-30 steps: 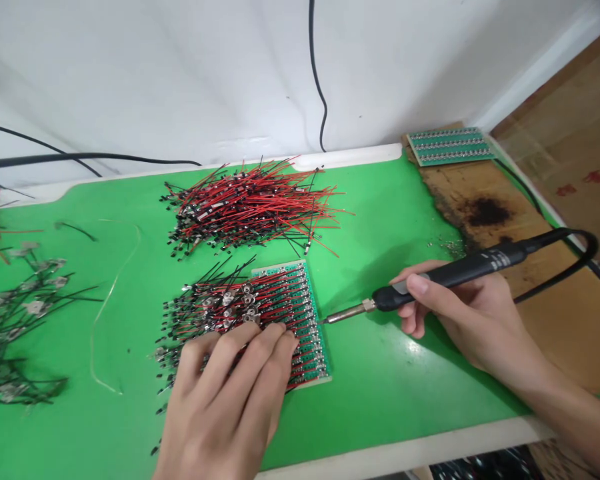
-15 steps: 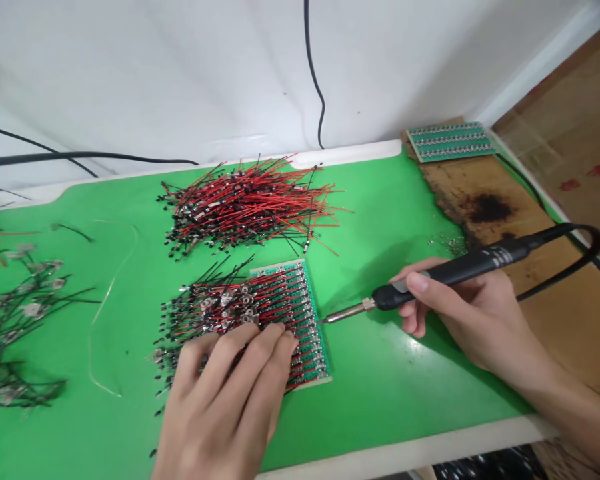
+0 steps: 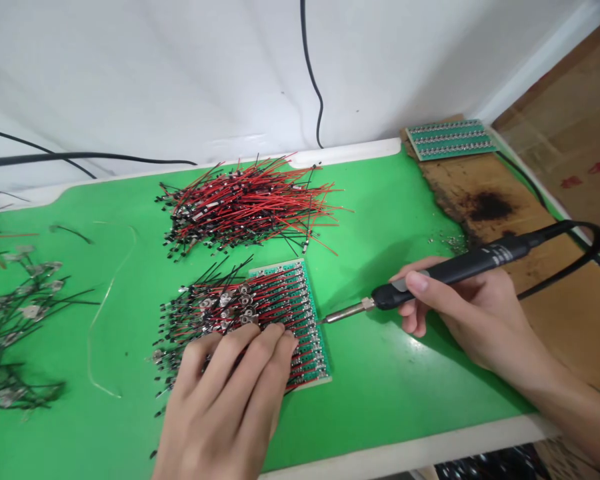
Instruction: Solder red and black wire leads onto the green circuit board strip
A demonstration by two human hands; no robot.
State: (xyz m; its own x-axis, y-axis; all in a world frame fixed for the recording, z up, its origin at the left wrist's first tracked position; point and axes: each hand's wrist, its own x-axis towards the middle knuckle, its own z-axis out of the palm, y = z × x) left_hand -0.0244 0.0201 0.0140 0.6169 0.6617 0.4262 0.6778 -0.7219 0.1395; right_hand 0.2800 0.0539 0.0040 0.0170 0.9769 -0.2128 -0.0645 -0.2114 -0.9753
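A green circuit board (image 3: 305,313) lies on the green mat (image 3: 380,373), with rows of red and black wires (image 3: 220,307) laid across it. My left hand (image 3: 230,407) rests flat on those wires, fingers stretched out and pressing them down. My right hand (image 3: 460,313) grips a black soldering iron (image 3: 450,270) like a pen. The metal tip of the iron touches the board's right edge, just past my left fingertips.
A loose heap of red and black wires (image 3: 245,203) lies behind the board. More wired parts (image 3: 15,320) sit at the left edge. A second green board (image 3: 450,139) rests on a scorched brown board (image 3: 490,207) at the right. Black cables run along the white wall.
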